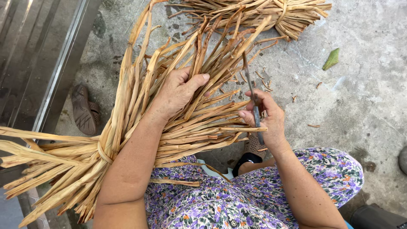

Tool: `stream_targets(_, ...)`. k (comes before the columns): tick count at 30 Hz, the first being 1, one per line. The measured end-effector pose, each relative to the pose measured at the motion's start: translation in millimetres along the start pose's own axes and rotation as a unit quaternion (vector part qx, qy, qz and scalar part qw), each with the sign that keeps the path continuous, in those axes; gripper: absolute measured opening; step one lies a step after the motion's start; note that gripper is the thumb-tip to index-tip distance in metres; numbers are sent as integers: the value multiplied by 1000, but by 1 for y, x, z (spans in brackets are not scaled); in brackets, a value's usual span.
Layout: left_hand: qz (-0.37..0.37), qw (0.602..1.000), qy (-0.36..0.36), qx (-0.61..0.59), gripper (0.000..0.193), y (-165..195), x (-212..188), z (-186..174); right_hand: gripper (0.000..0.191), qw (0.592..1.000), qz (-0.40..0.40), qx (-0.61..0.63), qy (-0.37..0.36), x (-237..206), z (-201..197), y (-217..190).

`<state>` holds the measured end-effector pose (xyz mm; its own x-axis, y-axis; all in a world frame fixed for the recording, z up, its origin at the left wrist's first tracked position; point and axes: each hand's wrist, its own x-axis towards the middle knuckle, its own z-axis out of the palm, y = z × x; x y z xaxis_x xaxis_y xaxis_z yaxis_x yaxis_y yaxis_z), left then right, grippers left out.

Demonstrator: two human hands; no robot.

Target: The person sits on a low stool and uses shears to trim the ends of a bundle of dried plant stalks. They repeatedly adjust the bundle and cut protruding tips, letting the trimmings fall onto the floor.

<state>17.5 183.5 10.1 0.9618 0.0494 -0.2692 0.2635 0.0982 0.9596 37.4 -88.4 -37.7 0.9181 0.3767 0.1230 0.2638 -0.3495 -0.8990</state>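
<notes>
My left hand (178,91) is pressed down over the big bundle of dried stalks (140,123), fingers spread and curled into the strands, thumb out toward the right. The bundle lies across my lap, tied near its left end, loose tips fanning up and far toward a second tied bundle (258,15) on the concrete floor (364,85). My right hand (267,121) is closed tight round a thin dark blade (252,95), its tip pointing away from me among the stalk ends.

Here's the worry: that blade stands just beside my left thumb, and the stalks between them look springy. If one gives suddenly under the edge, I judge the blade could jump toward my fingers. The fan is loose too, so strands may slide out from under my palm. Cut scraps (265,82) litter the floor near my sandalled foot (254,148), a slip waiting to happen.
</notes>
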Motion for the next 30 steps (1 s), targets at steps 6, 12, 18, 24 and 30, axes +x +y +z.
stream_targets(6, 43, 998, 21, 36, 25, -2, 1, 2, 60, 998, -32, -45, -27, 4, 5, -9)
stream_targets(12, 95, 994, 30, -55, 38, -14, 8, 0, 58, 999, 9, -51, -14, 6, 9, -10)
stream_targets(18, 74, 996, 55, -12, 38, -22, 11, -5, 54, 999, 33, -39, -17, 4, 12, -8)
stream_targets(24, 94, 992, 44, -67, 43, -20, 12, -5, 60, 999, 11, -31, -32, 4, 13, -7)
stream_targets(30, 81, 994, 39, -69, 37, -20, 9, -6, 61, 998, 13, -49, -40, 6, 11, -6)
